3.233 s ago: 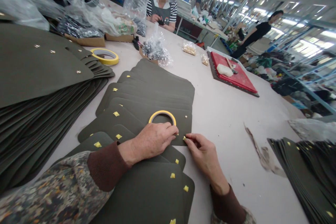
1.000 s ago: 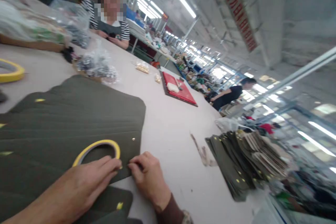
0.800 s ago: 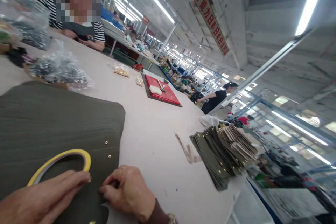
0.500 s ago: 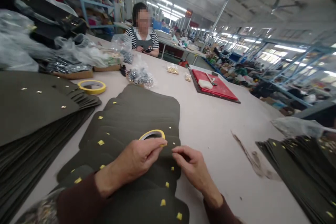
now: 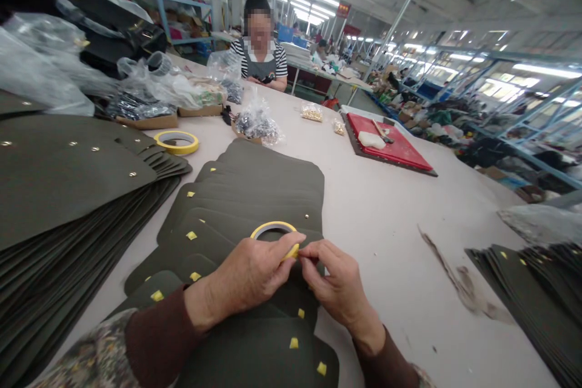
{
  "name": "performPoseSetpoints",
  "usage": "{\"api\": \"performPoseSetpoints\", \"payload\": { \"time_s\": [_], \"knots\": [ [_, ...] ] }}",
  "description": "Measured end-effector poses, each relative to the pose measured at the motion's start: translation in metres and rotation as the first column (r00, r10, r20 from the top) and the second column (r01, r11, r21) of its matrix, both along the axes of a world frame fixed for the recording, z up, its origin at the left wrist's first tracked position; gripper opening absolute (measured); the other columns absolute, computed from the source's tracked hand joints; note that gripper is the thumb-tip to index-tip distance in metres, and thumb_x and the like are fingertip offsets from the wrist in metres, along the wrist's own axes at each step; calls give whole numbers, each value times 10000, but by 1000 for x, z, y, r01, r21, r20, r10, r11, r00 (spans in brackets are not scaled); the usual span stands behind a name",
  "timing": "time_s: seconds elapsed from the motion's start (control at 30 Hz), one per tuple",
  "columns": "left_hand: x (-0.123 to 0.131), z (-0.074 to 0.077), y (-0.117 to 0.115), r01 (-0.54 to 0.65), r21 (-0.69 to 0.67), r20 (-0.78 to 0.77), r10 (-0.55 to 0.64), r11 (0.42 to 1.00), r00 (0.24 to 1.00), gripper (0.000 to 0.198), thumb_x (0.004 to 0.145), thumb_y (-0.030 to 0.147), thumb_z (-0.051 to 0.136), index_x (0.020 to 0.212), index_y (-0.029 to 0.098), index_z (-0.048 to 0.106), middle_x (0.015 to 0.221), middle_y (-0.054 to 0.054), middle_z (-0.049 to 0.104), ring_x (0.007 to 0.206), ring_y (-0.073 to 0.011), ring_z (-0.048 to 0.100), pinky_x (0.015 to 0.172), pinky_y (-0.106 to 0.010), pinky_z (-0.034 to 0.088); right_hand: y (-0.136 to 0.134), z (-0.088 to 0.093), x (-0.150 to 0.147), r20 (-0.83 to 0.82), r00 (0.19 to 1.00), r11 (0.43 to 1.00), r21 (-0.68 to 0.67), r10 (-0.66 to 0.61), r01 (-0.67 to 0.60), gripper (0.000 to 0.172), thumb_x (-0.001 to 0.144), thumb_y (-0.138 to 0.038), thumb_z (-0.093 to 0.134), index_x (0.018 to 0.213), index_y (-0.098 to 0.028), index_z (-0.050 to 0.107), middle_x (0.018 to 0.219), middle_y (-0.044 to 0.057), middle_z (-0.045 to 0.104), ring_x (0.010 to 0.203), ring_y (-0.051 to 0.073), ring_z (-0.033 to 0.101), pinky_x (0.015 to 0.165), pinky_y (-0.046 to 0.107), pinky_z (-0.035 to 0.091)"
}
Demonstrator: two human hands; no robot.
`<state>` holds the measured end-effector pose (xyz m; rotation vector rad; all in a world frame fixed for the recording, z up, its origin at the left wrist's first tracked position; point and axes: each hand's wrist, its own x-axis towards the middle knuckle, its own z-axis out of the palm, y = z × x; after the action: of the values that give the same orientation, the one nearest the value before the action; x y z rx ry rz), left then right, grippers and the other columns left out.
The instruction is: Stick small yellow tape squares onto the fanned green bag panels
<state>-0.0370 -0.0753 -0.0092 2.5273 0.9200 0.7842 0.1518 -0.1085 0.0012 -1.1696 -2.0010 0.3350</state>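
Note:
A roll of yellow tape (image 5: 273,227) is in my left hand (image 5: 254,276), its thumb and fingers pressed on the near rim. Right beside it, my right hand (image 5: 339,282) pinches at the edge of the roll, where the tape's end seems to be; the fingertips hide the exact grip. Under both hands lie overlapping dark olive panels (image 5: 273,176) with rounded corners. Small yellow tape pieces (image 5: 191,235) are stuck along their sides, and a small metal stud (image 5: 306,216) shows near the right edge.
A fanned stack of olive panels with metal studs (image 5: 73,176) fills the left. A second tape roll (image 5: 177,142), bagged parts (image 5: 257,121) and a red board (image 5: 395,142) lie farther back. More taped panels (image 5: 536,297) are at right. A co-worker (image 5: 259,54) sits across the table.
My right hand has come up to the tape roll and its fingertips now meet the rim. The roll has turned a little in my left hand. The whole view has shifted slightly.

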Motion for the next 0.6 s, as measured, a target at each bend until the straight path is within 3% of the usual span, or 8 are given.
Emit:
{"api": "performPoseSetpoints", "payload": {
  "time_s": [0.2,0.3,0.37,0.43,0.5,0.6],
  "knots": [
    [6,0,-2,-74,-10,-63,74,997,995,144,934,179,419,932,215,559,801,12,670,724,-140,656,631,-225,481,1,-10,-2,65,994,989,128,-87,78,159,835,-107,479,792,-189,608,661,20,621,597,130,581,574,239,472],
    [10,1,-3,-117,17,-98,119,993,988,146,929,181,426,869,214,555,740,17,632,664,-144,625,584,-234,451,0,-11,-7,15,988,985,80,-151,150,156,823,-126,499,767,-190,630,654,20,638,582,126,585,571,238,475],
    [13,3,-4,-145,82,-89,152,986,984,154,922,174,422,867,207,562,721,12,623,635,-150,614,554,-246,435,1,-10,-10,-105,969,973,-82,-224,216,132,811,-166,532,738,-193,639,625,9,642,547,120,581,546,233,479],
    [17,7,-5,-135,161,-49,145,978,988,175,919,160,410,854,197,568,691,9,610,603,-147,599,536,-250,425,5,-10,-9,-279,905,920,-321,-320,226,112,801,-223,571,725,-184,642,575,-5,630,496,114,577,495,224,478],
    [20,12,-5,-88,223,5,89,971,996,191,925,152,399,854,190,572,688,8,606,603,-135,592,557,-241,436,11,-13,-3,-430,793,836,-521,-431,172,139,780,-294,624,727,-167,642,530,-19,611,449,113,575,449,220,479],
    [20,12,-3,-81,255,-11,87,963,996,189,942,152,398,882,187,574,721,3,612,657,-130,591,626,-237,459,19,-19,16,-516,675,728,-684,-528,47,254,702,-382,725,735,-139,657,523,-22,606,433,112,579,451,237,519]
  ]
}}
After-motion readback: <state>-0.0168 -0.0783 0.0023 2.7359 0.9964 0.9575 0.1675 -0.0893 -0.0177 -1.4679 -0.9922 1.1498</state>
